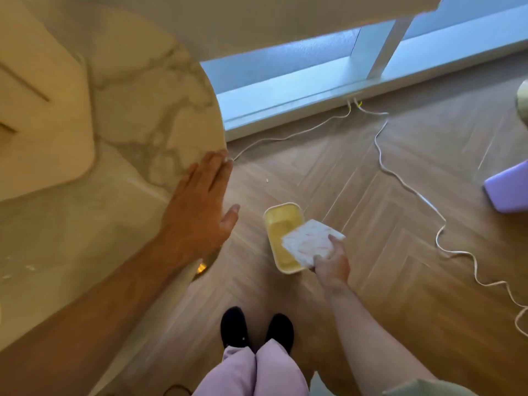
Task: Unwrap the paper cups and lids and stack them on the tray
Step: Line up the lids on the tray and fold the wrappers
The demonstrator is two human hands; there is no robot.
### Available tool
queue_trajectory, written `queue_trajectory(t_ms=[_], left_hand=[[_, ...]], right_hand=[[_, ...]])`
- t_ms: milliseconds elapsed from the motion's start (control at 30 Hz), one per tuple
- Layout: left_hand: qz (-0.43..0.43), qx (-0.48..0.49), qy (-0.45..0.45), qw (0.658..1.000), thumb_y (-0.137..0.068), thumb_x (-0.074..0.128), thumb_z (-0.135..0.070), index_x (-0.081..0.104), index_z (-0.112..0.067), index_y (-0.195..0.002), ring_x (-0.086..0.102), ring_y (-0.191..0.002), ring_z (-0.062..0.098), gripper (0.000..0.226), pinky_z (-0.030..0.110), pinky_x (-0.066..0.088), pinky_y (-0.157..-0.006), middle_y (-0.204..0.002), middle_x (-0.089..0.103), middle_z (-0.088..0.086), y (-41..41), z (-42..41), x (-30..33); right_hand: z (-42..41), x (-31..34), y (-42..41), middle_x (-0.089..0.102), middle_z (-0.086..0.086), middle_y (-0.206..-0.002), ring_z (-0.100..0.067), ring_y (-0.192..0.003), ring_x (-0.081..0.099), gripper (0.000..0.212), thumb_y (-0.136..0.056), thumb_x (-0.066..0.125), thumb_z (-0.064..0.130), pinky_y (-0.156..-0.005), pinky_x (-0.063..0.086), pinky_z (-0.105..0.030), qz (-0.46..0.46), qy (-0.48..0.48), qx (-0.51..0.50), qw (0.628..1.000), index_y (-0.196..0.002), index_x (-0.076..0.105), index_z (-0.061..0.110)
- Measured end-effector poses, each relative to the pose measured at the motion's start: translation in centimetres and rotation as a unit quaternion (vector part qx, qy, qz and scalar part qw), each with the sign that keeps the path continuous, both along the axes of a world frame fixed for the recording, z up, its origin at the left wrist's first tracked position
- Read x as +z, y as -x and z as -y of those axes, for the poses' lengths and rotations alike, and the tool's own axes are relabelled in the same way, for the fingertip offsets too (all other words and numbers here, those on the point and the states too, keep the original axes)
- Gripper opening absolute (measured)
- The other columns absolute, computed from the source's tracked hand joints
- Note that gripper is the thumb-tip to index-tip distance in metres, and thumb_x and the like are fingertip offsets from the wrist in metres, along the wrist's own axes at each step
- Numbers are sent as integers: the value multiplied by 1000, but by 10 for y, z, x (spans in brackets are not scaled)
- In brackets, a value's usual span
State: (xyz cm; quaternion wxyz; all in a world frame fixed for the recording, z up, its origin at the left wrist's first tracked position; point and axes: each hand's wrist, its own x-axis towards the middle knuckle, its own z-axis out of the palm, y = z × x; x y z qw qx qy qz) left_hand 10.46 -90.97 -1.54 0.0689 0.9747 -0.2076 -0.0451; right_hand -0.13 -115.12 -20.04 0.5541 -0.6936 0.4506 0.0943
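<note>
1 yellow bin (281,221), wrapper (308,242) over it.

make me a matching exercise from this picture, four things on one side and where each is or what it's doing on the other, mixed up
Things:
1. left hand
2. right hand
3. yellow bin
4. white cable

Places or states:
A. stands on the floor, below the wrapper
B. trails across the floor
C. flat, fingers straight, at the marble table edge
D. grips a white patterned wrapper

Pairs: 1-C, 2-D, 3-A, 4-B
</note>
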Motion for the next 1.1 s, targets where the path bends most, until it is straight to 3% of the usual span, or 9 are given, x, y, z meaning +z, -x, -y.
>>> queue_trajectory(t_ms=[100,333,433,500,567,633,833,1100], left_hand=[[29,11,25,999,-82,52,-27,35,-1,-149,26,-148,29,75,42,20,-122,-159,29,14,1,1,-4],[34,23,54,998,-82,55,-18,40,0,-147,28,-146,25,69,25,12,-122,-156,35,12,2,3,-4],[44,27,66,996,-83,53,-18,41,-1,-146,28,-145,24,67,23,12,-122,-155,37,11,3,4,-7],[53,27,73,996,-83,52,-17,43,-2,-145,30,-144,24,65,22,13,-121,-153,39,11,2,4,-9],[56,28,75,995,-82,53,-17,43,-3,-145,29,-144,23,65,22,13,-121,-153,39,10,2,5,-11],[52,29,74,995,-82,54,-17,43,-3,-145,29,-145,23,66,24,14,-122,-154,38,10,2,4,-11],[41,27,73,996,-82,54,-17,43,-4,-146,29,-147,23,67,32,19,-122,-156,36,9,3,4,-10],[36,17,109,993,-78,57,-10,53,-5,-135,33,-142,25,57,39,27,-119,-151,43,11,3,1,-12]], right_hand=[[-13,-58,-1,48,-5,-146,-25,-132,51,76,-86,50,-13,-108,44,-30,-27,-1,28,999,-153,37,19],[-41,-139,-31,39,-4,-156,-24,-143,38,75,-85,51,-9,-119,34,-41,-31,30,68,997,-154,35,18],[-45,-159,-51,33,-4,-159,-23,-147,32,73,-87,52,-8,-121,29,-39,-27,20,75,997,-153,34,16],[-46,-178,-56,26,-4,-161,-25,-148,28,75,-86,56,-2,-120,31,-38,-54,-7,96,994,-154,32,17],[-46,-200,-51,24,-2,-158,-32,-144,32,78,-80,59,8,-114,40,-49,-107,-43,112,987,-153,33,24],[-44,-220,-41,29,-2,-155,-35,-138,37,76,-80,56,6,-107,45,-55,-157,-88,106,978,-151,37,28],[-45,-156,-38,43,-6,-147,-31,-128,46,66,-91,49,-6,-104,50,-50,-152,-99,99,978,-150,40,22],[-43,-41,-26,57,3,-118,-27,-111,60,55,-92,55,-6,-95,56,-50,-37,-88,94,991,-136,50,26]])
